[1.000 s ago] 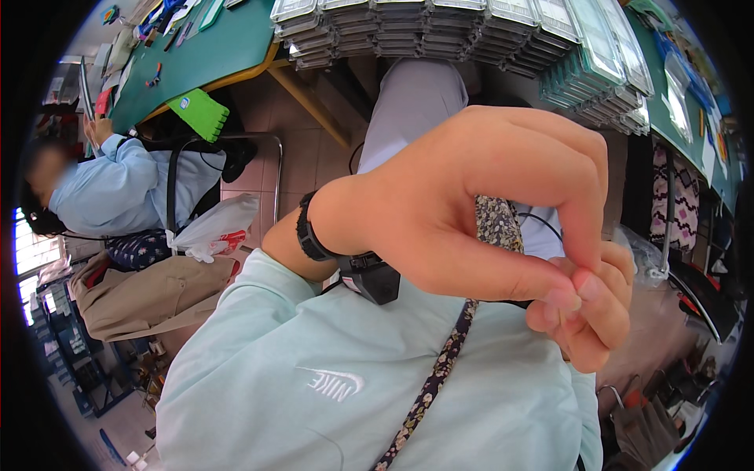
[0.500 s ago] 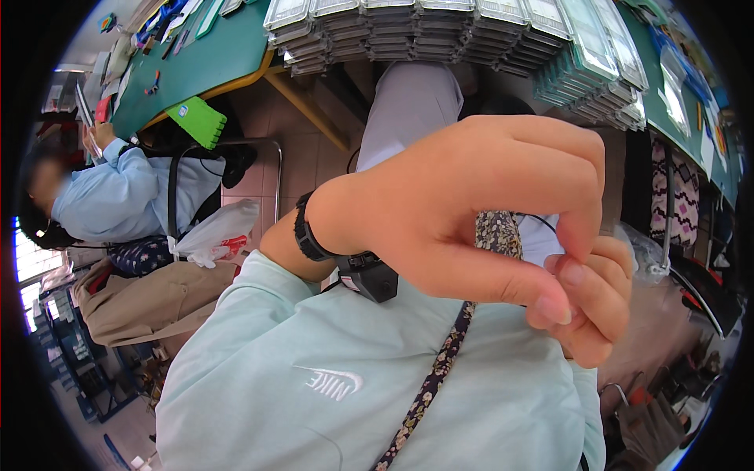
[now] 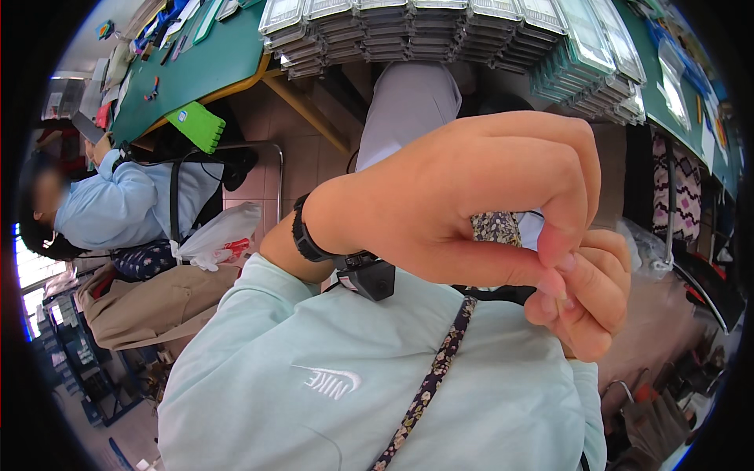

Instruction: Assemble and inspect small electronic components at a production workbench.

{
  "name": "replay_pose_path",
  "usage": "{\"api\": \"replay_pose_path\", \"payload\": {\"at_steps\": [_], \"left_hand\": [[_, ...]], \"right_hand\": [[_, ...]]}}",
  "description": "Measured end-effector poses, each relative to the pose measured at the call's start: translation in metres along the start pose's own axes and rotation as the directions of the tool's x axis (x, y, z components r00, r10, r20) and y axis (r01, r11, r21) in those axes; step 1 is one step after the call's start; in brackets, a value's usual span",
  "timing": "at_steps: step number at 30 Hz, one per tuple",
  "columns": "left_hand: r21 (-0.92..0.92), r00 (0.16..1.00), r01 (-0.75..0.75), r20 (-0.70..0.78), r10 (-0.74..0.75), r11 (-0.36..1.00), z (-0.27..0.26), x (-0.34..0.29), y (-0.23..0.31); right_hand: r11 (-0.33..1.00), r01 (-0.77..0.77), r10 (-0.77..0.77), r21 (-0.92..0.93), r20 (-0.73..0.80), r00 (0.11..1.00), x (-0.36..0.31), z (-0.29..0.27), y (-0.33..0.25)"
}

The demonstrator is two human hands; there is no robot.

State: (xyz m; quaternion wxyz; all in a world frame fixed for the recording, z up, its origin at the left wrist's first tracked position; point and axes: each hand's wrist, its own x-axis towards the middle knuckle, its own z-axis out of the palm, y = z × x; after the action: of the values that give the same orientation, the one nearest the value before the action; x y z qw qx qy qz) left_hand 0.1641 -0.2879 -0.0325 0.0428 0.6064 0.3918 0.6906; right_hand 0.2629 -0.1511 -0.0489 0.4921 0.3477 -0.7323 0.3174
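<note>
Close in front of my chest, my left hand curls its index finger down to meet its thumb in a pinch. Its tips press against the fingertips of my right hand, whose fingers are bent inward. Anything small between the tips is too hidden to name. A black wristband with a small black camera-like box goes round my left wrist. Through the loop of my left thumb and finger shows a piece of dark floral fabric. A strap of similar floral pattern crosses my pale green shirt.
Stacked clear plastic trays line the edge ahead. At far left is a green table with a bright green object at its corner. A seated person in light blue works at left, near a white plastic bag.
My left index finger and thumb have closed together, and both hands have shifted slightly left and up. The person at left has tilted the flat thing in their hands.
</note>
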Motion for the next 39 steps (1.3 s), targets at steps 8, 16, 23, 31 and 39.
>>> {"api": "replay_pose_path", "payload": {"at_steps": [8,16,23,31,39], "left_hand": [[0.008,1.0,0.023,0.0,-0.023,1.0,0.003,-0.001,0.003],[0.098,0.998,0.064,-0.007,-0.064,0.993,0.001,-0.002,0.012],[0.158,0.999,0.036,0.009,-0.038,0.987,0.0,0.001,0.012],[0.186,0.999,0.042,0.025,-0.047,0.982,0.003,0.004,0.013],[0.239,0.998,0.051,0.02,-0.057,0.97,0.002,0.004,0.014]], "right_hand": [[1.0,0.028,-0.028,0.012,-0.018,0.999,-0.001,0.002,-0.002],[1.0,-0.017,0.016,0.026,0.045,0.999,0.001,-0.006,-0.009],[0.994,-0.104,0.099,0.02,0.149,0.984,0.001,-0.016,-0.012],[0.991,-0.119,0.112,0.069,0.099,0.989,-0.002,-0.014,-0.006],[0.992,-0.095,0.09,0.084,0.058,0.994,-0.002,-0.011,-0.003]]}}
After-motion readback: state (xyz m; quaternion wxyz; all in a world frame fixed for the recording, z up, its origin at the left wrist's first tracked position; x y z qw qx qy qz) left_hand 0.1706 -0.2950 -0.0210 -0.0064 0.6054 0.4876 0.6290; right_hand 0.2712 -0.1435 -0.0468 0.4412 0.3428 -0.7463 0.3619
